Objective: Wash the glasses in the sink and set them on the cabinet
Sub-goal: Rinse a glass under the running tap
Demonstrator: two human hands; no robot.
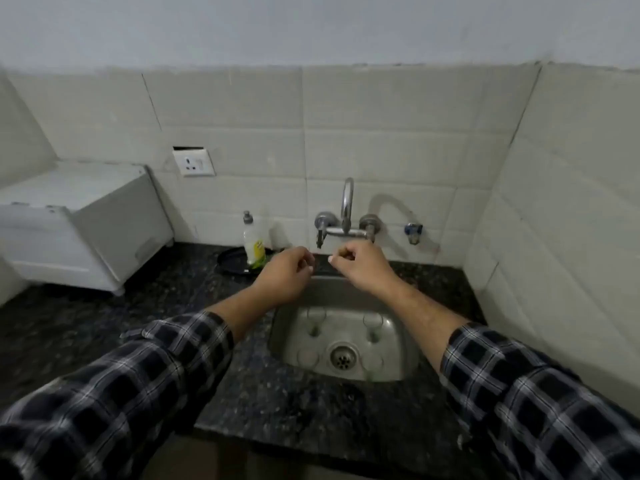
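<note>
Your left hand (289,271) and right hand (363,268) hover side by side above the far rim of the sink (408,341), each curled into a loose fist that grasps nothing. Both sit just below the tap (346,209), whose two valve handles lie at about 12 o'clock from your knuckles; the left hand is nearer the left valve, the right hand nearer the right.

Four clear glasses stand upright in the basin, long axes vertical, mouths up, ringed around the drain (343,356): far-left glass (316,320) at 10 o'clock from it, far-right glass (373,325) at 2 o'clock, near-left glass (307,356) at 9 o'clock, near-right glass (373,365) at 4 o'clock. All lie toward 6 o'clock from your fingers, and lower. Whether they hold water cannot be told.

No water runs from the spout. A soap bottle (254,245) stands on a dark dish at 9 o'clock from your left hand. Washing appears not yet begun; opening a valve is probably the first step.
</note>
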